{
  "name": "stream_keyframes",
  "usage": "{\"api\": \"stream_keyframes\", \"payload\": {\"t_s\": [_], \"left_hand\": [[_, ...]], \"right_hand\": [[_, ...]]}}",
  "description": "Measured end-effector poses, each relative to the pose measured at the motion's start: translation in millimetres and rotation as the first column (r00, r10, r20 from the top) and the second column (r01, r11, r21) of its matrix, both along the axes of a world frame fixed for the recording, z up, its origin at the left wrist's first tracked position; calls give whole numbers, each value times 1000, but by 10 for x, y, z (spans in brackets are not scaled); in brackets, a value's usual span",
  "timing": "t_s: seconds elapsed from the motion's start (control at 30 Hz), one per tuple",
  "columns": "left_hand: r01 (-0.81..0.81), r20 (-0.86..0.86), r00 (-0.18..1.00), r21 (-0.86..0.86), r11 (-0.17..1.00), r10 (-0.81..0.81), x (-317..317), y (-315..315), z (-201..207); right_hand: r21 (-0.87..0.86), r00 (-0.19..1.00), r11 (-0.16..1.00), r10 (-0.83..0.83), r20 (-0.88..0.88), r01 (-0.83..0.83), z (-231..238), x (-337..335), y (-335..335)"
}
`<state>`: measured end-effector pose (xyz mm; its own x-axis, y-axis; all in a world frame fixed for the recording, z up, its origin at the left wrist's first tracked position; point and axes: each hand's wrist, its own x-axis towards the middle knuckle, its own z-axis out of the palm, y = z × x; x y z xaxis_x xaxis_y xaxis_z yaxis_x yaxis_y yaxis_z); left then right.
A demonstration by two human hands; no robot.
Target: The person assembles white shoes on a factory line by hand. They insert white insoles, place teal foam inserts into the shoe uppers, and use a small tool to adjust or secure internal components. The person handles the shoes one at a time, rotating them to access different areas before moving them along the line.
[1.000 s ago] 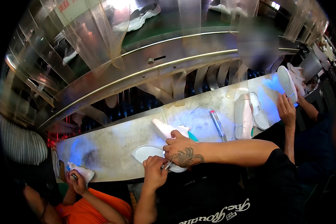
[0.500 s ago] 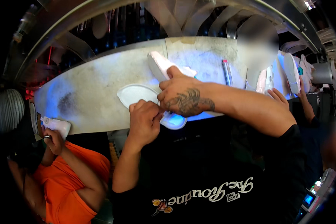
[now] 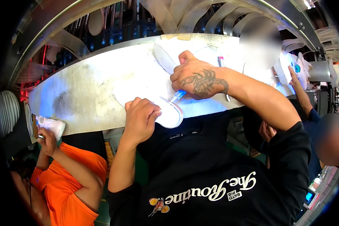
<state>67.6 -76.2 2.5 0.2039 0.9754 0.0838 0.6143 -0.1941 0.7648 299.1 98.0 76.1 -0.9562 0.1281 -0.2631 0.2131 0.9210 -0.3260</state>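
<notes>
A white shoe sole (image 3: pixel 170 117) lies across the near side of the bench, its heel or toe end reaching toward my shirt. My left hand (image 3: pixel 141 119) is closed on the sole's near edge, thumb and fingers pinching it. Over the sole, my right hand (image 3: pixel 199 79) is curled round a small blue tool (image 3: pixel 178 95), whose pale tip points down at the sole's inner face. Its exact kind is hard to make out. Beyond my right fingers lies another white shoe piece (image 3: pixel 162 58), partly hidden by that hand.
A pen-like stick (image 3: pixel 221 61) lies right of my right hand on the pale bench (image 3: pixel 86 94). At left, a co-worker in orange holds a white shoe (image 3: pixel 52 127). Another person's hand at right touches a white shoe (image 3: pixel 283 69). Metal machinery (image 3: pixel 113 28) borders the far side.
My right hand has moved right, away from my left hand, uncovering the blue tool and more of the sole. The bench looks brighter. My left hand still grips the sole.
</notes>
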Motion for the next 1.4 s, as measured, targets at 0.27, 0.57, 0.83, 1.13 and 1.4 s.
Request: {"api": "stream_keyframes", "payload": {"t_s": [0.27,0.57,0.83,1.13,1.4], "left_hand": [[40,-50,998,-111,993,-45,-21,29,131],[78,-99,992,-46,996,-82,-8,-53,187],[-192,-153,960,242,951,233,81,-410,176],[-604,-169,795,-309,735,582,57,-434,61],[-545,-204,838,-274,792,506,98,328,-96]], "right_hand": [[36,997,999,-27,-69,30,-5,49,-48],[4,994,995,-101,-46,102,47,201,-61],[-12,971,985,-169,-171,170,-48,374,-133],[-279,508,643,-748,-426,713,-26,762,-325],[-303,441,423,-897,-8,854,-306,785,-677]]}}
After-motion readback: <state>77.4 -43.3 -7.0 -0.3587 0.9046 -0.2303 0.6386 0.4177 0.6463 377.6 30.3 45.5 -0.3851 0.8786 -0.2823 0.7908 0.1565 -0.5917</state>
